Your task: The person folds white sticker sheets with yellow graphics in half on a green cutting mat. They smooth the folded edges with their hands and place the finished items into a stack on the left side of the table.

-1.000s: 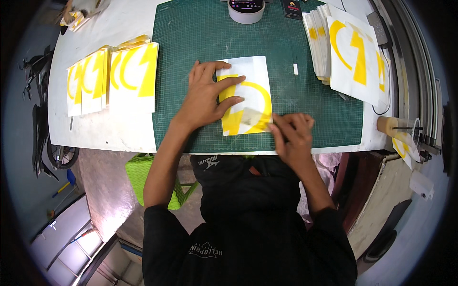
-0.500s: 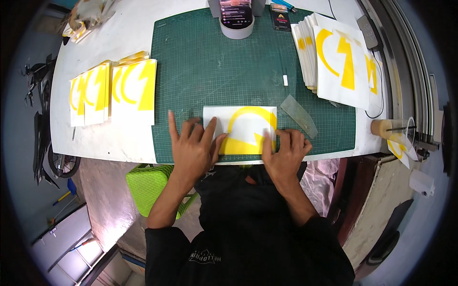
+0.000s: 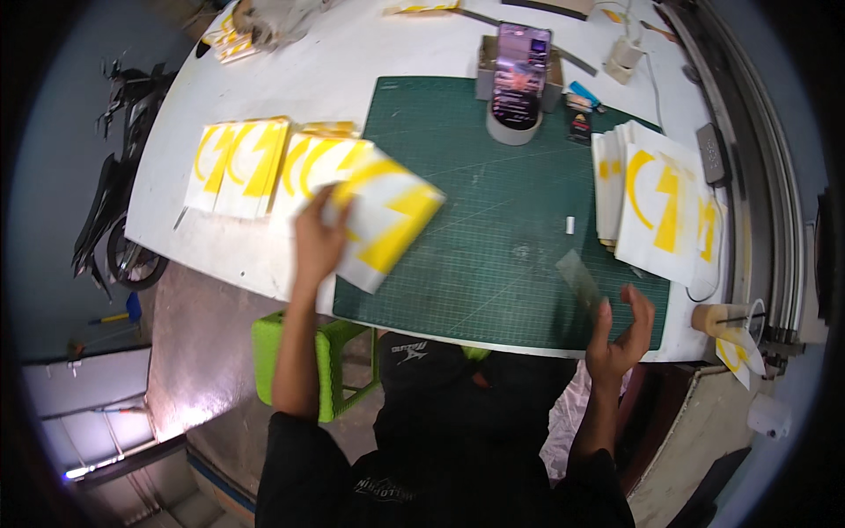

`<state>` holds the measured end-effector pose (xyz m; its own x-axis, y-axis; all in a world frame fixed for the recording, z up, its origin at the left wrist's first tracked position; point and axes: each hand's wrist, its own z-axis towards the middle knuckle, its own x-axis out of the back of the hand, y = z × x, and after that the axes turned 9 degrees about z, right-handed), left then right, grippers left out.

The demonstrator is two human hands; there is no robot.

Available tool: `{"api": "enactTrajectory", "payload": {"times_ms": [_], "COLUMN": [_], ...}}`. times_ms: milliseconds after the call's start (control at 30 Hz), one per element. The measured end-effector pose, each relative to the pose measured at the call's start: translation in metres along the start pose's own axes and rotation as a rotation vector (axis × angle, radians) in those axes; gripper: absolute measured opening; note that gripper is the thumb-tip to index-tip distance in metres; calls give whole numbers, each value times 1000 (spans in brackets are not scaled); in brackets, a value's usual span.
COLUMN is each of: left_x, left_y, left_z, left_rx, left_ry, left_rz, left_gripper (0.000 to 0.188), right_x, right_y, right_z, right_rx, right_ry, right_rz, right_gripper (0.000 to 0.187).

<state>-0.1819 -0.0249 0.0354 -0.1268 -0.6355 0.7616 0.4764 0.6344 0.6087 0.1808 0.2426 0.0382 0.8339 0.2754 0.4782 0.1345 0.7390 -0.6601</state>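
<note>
My left hand (image 3: 319, 233) grips a flat white paper piece with yellow print (image 3: 392, 216) by its left edge, fingers closed around it. Tilted and slightly blurred, the piece overlaps the near end of similar printed pieces (image 3: 255, 167) lying in piles at the left. The green cutting mat (image 3: 458, 282) lies beneath its right part. At the mat's front right corner, my right hand (image 3: 620, 339) holds nothing, its fingers apart. Close to that hand lies a clear flat strip (image 3: 577, 275) on the mat.
A phone (image 3: 521, 75) leans on a stand at the mat's far edge, with a small dark box (image 3: 578, 123) beside it. On the right are a stack of white-and-yellow pieces (image 3: 660, 202), a black adapter (image 3: 713, 151) and a cup (image 3: 709, 319). A green stool (image 3: 326, 370) stands below the table.
My left hand has carried the printed piece from the mat's front middle left to the piles. My right hand has let go and moved right. The view has shifted and tilted.
</note>
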Motion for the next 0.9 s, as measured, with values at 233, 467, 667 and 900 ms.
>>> {"api": "enactTrajectory", "payload": {"times_ms": [233, 467, 667, 900], "left_x": [28, -32, -64, -84], "left_y": [-8, 79, 105, 109], "left_z": [11, -43, -53, -63], "left_rx": [-237, -333, -313, -43], "left_ry": [192, -115, -275, -582], "left_rz": [466, 18, -216, -798], "left_gripper": [51, 43, 42, 63], "right_x": [34, 55, 70, 62], "right_y": [42, 60, 56, 14], "right_z": [65, 54, 78, 37], "right_rx": [203, 344, 272, 407], "right_ry": [-210, -73, -183, 1], "right_rz": [-638, -463, -194, -99], "right_gripper": [45, 34, 28, 26]}}
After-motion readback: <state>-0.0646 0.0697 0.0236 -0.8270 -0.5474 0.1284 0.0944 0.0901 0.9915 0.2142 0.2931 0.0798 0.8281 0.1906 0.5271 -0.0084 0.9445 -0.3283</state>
